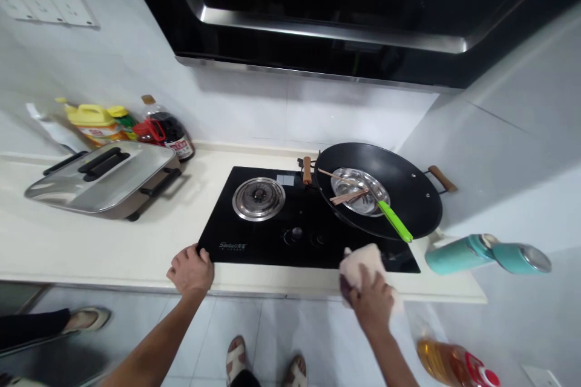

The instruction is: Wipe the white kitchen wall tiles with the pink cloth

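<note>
The work with the cloth (365,263) looks under way, but how much of it is done cannot be judged from this moment. The cloth is at the near edge of the black cooktop (267,242), right of the middle, partly over the pale surface (113,248). On the left, the burner (258,199) lies uncovered; on the right, the wok (403,190) covers much of the glass, so that part seems out of the cloth's reach for now. No spill or smear can be made out on the glass.

The cloth is pale pink, bunched and creased, with a dark purple patch at its left side; it is somewhat blurred, and whether it is damp cannot be told.

The hands are well apart. The right hand (374,301) is closed over the cloth, its fingers gathering the folds. The left hand (190,269) holds nothing and rests palm down, fingers bent, on the surface at the cooktop's near left corner.
</note>
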A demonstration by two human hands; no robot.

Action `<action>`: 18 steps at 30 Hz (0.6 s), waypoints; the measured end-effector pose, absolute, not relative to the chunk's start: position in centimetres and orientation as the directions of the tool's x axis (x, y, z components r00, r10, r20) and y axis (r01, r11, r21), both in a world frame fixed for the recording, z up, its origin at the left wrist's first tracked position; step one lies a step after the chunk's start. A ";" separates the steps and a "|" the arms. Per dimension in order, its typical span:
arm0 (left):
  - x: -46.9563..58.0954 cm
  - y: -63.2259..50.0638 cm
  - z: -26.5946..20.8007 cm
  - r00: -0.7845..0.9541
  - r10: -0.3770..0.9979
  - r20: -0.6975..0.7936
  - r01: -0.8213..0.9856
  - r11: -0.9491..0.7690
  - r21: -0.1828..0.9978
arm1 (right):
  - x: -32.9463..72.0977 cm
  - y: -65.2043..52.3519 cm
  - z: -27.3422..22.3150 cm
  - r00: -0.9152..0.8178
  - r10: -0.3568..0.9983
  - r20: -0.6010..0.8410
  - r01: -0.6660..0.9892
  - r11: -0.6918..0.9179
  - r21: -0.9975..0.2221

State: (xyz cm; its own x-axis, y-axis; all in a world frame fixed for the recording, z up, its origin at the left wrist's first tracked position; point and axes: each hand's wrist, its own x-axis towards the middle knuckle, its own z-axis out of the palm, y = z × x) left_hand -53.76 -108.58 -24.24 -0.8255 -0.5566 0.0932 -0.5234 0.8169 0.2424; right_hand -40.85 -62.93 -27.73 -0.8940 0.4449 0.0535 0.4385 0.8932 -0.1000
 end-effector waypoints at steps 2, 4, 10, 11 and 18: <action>-53.8 -108.5 -24.1 -0.825 -0.557 0.091 -0.525 0.817 0.239 | -41.4 -68.6 -27.1 -0.955 0.297 0.008 0.293 0.944 -0.152; -53.9 -108.5 -24.0 -0.826 -0.556 0.087 -0.525 0.817 0.238 | -42.2 -73.9 -26.3 -0.995 0.084 -0.055 0.096 0.960 -0.262; -54.0 -108.5 -23.7 -0.828 -0.555 0.087 -0.522 0.817 0.245 | -45.4 -83.8 -24.6 -0.906 -0.422 -0.018 -0.372 0.818 -0.439; -54.0 -108.6 -23.8 -0.827 -0.555 0.088 -0.522 0.817 0.247 | -45.6 -84.1 -24.6 -0.885 -0.466 0.002 -0.417 0.790 -0.450; -54.2 -108.8 -24.2 -0.827 -0.557 0.079 -0.525 0.814 0.246 | -42.0 -74.3 -26.3 -0.980 -0.196 -0.023 -0.164 0.872 -0.461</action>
State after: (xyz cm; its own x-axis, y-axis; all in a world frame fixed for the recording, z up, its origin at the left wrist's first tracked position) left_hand -54.16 -108.76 -24.16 -0.8266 -0.5572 0.0787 -0.5255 0.8143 0.2465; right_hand -42.04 -74.32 -26.25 -0.9803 -0.1963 -0.0226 -0.1639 0.8720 -0.4613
